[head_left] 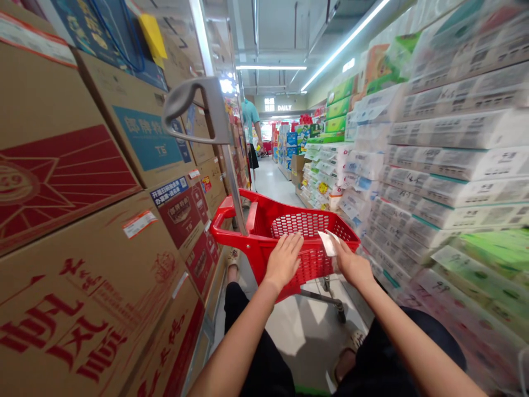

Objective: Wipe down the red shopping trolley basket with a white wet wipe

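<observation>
A red rolling shopping basket (264, 259) with perforated sides stands in front of me on wheels, its long handle (221, 110) with a grey grip raised at the left. My left hand (285, 258) is open, palm down, its fingers stretched out by the basket's near rim; whether it touches the rim I cannot tell. Between the fingers of my right hand (351, 262) is a small white paper slip (328, 243), held beside the basket's right end. The basket's floor is hidden from this angle.
Stacked cardboard cartons (82, 298) wall the left side closely. Plastic-wrapped tissue packs (446, 160) are piled high on the right. A person in a teal shirt (250, 113) stands farther up the narrow aisle (268, 176). My knees flank the basket.
</observation>
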Demonstrator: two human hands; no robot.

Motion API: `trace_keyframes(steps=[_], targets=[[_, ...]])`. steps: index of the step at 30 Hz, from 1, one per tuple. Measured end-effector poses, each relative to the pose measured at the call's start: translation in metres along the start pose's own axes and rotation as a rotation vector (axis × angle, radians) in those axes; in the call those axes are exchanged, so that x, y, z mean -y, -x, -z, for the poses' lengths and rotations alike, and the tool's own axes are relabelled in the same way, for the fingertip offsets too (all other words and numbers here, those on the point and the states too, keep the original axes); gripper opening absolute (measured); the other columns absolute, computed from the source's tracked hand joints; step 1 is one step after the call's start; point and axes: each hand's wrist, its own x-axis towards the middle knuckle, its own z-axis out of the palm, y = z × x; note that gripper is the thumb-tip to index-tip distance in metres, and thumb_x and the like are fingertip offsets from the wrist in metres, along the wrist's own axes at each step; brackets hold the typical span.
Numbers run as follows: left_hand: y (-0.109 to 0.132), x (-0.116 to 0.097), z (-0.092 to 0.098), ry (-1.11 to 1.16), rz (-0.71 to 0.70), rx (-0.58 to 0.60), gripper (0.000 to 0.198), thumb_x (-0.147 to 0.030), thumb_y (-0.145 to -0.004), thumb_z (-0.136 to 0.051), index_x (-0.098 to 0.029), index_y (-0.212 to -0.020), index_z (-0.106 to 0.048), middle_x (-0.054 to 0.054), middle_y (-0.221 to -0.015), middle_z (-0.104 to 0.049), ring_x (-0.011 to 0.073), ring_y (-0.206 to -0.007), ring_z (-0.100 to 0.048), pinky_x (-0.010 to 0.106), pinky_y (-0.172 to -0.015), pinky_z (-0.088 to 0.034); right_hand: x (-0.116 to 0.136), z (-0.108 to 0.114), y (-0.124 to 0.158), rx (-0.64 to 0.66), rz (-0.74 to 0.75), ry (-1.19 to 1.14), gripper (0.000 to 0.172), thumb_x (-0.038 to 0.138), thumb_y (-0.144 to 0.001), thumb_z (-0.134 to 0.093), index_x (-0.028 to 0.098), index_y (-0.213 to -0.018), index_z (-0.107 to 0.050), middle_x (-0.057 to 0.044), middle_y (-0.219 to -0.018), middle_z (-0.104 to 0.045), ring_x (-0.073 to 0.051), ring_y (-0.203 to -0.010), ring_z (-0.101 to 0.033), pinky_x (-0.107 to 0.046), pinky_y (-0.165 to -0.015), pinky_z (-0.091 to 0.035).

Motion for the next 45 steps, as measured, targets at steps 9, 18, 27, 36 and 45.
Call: trace_keyframes(steps=[9,18,27,36,45], targets=[[0.015,0.031,0.029,-0.08,0.258,-0.03,0.042,-0.032,-0.096,-0.055,-0.023,-0.136,-0.059,0.013,-0.15,-0.051,0.0318,-0.135,-0.047,0.061,-0.122,-0.019,0.046,0.015,-0.009,0.061,-0.038,-0.003,0.064,0.021,-0.099,-0.033,0.021,-0.162,-0.023,-0.026,-0.161,-0.031,-0.025,-0.083,-0.075,-0.041,-0.072,-0.062],[0.012,0.028,0.027,-0.069,0.282,-0.001,0.072,-0.035,-0.09,-0.058,-0.013,-0.155,-0.038,0.016,-0.148,-0.053,0.0327,-0.125,-0.051,0.058,-0.119,-0.024,0.146,0.05,-0.007,0.014,0.232,-0.15,0.069,0.012,-0.095,-0.03,0.021,-0.162,-0.021,-0.017,-0.168,-0.02,-0.021,-0.089,-0.075,-0.035,-0.073,-0.062],[0.014,0.028,0.024,-0.07,0.259,-0.021,0.067,-0.027,-0.092,-0.051,-0.016,-0.156,-0.037,0.012,-0.153,-0.05,0.0299,-0.129,-0.05,0.055,-0.121,-0.024,0.08,0.043,-0.011,0.065,0.092,-0.03,0.068,0.016,-0.096,-0.029,0.026,-0.163,-0.021,-0.019,-0.163,-0.033,-0.024,-0.082,-0.075,-0.042,-0.069,-0.062],[0.01,0.025,0.025,-0.074,0.253,0.002,0.077,-0.027,-0.089,-0.053,-0.015,-0.161,-0.026,0.011,-0.164,-0.034,0.0302,-0.136,-0.046,0.055,-0.121,-0.025,0.133,0.067,-0.018,0.047,0.28,-0.266,0.063,0.022,-0.099,-0.034,0.027,-0.161,-0.026,-0.013,-0.164,-0.034,-0.025,-0.113,-0.069,-0.036,-0.085,-0.058],[0.012,0.025,0.021,-0.067,0.231,0.024,0.079,-0.021,-0.088,-0.047,-0.014,-0.162,-0.02,0.01,-0.169,-0.016,0.0273,-0.146,-0.037,0.054,-0.122,-0.024,0.091,0.056,-0.024,0.078,0.099,-0.084,0.053,0.022,-0.1,-0.028,0.02,-0.152,-0.042,-0.019,-0.147,-0.053,-0.029,-0.098,-0.073,-0.042,-0.077,-0.058]])
